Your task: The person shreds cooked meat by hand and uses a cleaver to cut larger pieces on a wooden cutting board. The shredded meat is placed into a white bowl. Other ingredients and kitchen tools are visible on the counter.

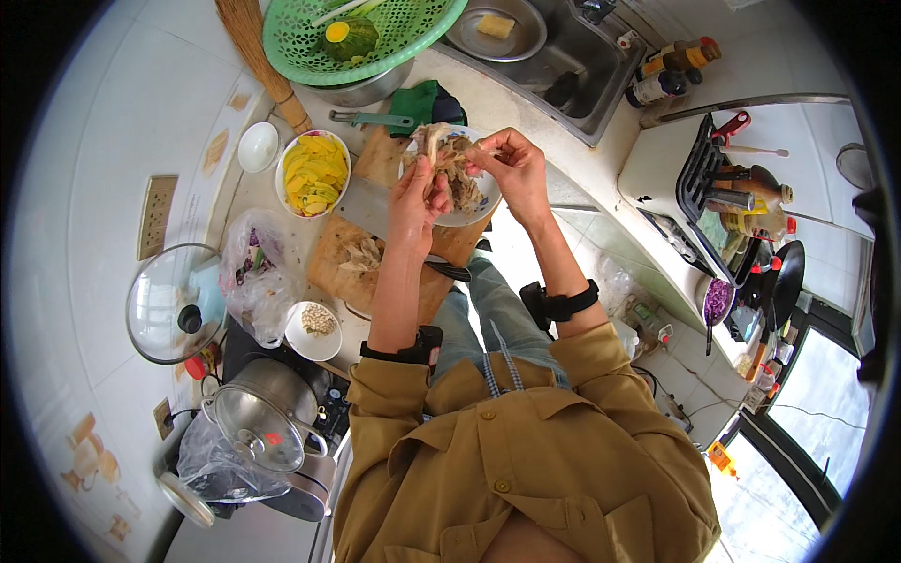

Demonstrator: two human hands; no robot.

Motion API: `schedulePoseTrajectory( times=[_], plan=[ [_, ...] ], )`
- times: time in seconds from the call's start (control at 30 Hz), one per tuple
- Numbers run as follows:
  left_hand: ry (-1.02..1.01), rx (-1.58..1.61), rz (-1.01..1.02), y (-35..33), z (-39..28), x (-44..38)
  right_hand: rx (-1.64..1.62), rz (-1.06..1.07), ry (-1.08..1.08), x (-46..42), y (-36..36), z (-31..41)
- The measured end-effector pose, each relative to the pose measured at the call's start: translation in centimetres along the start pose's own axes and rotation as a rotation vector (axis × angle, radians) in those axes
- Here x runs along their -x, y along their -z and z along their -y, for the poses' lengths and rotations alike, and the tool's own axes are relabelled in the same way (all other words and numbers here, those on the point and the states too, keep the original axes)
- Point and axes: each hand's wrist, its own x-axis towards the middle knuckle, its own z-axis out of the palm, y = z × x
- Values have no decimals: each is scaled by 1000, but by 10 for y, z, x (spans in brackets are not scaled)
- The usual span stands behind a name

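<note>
My left hand [417, 200] grips a pale, stringy piece of cooked meat [436, 141] by its lower end. The fingers of my right hand [517, 169] pinch a thin strand at the meat's right side. Both hands are above a white plate [487, 204] with blue decoration, which carries a heap of meat pieces [464, 193]. Under the plate's edge lies a wooden cutting board [338, 246]. A cleaver's broad blade [366, 206] rests on the board, partly hidden by my left forearm, and its dark handle [448, 269] points towards me. Meat scraps [362, 253] lie near the blade.
Left of the board stand a bowl of sliced yellow squash [314, 172], a small white bowl [259, 146] and a bowl of peanuts [319, 321]. Beyond the plate are a peeler [369, 118], a green colander [281, 53] and a sink [598, 91]. A lidded pot [271, 394] sits lower left.
</note>
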Motion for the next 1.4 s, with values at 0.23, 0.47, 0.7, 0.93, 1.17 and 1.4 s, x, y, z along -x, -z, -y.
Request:
schedulePoseTrajectory(
  times=[0.23, 0.47, 0.7, 0.93, 1.17, 1.4],
  plan=[
    [61, 0, -1, 25, 13, -8, 437, 32, -45, 4, 25, -31],
    [19, -188, -40, 30, 22, -6, 378, 140, 2, -4, 9, -15],
    [-19, -343, -62, 21, 22, -7, 202, 171, -46, -13, -9, -17],
    [-76, -503, -28, 19, 10, -7, 147, 213, -84, -18, -10, -4],
    [-14, -209, -47, 17, 24, -5, 134, 137, -13, -16, -5, -21],
    [64, 4, -83, 11, 29, -2, 123, 149, -6, -11, -3, -15]
  ],
)
